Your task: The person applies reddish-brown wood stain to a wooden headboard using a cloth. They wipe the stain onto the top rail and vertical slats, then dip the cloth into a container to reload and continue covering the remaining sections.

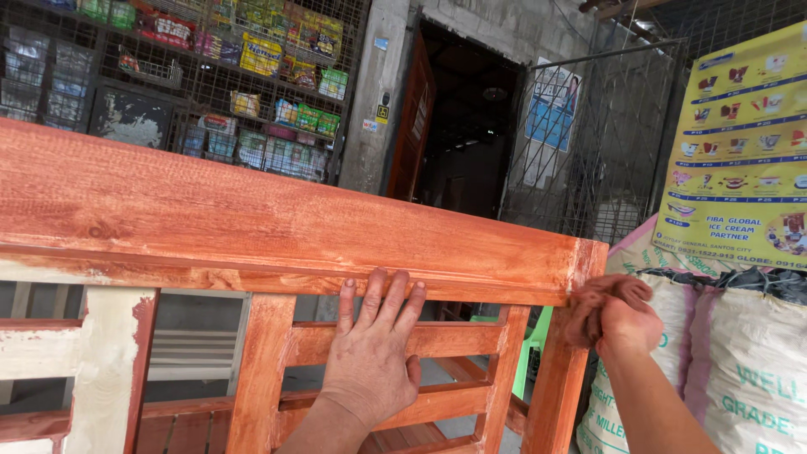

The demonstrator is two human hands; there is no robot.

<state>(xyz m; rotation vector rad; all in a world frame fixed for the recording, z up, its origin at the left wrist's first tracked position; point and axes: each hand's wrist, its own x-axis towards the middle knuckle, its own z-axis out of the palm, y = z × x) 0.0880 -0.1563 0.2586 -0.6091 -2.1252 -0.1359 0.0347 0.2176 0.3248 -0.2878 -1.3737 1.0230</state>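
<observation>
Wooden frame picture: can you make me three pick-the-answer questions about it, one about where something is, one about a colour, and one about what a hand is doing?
1. Where is the rag?
A. At the frame's right end, by the top rail
B. On the ground
C. On the sacks

2. What colour is the stained top rail?
A. Blue
B. Reddish orange
C. Black

3. What is the left hand doing?
A. Holding a brush
B. Pressing flat on the frame, fingers reaching up to the rail
C. Hanging in the air

Answers:
1. A, the right hand bunches the rag against the right corner.
2. B, the rail is reddish orange, while a post at the left is pale and unstained.
3. B, the palm lies open on the slats and holds nothing.
</observation>
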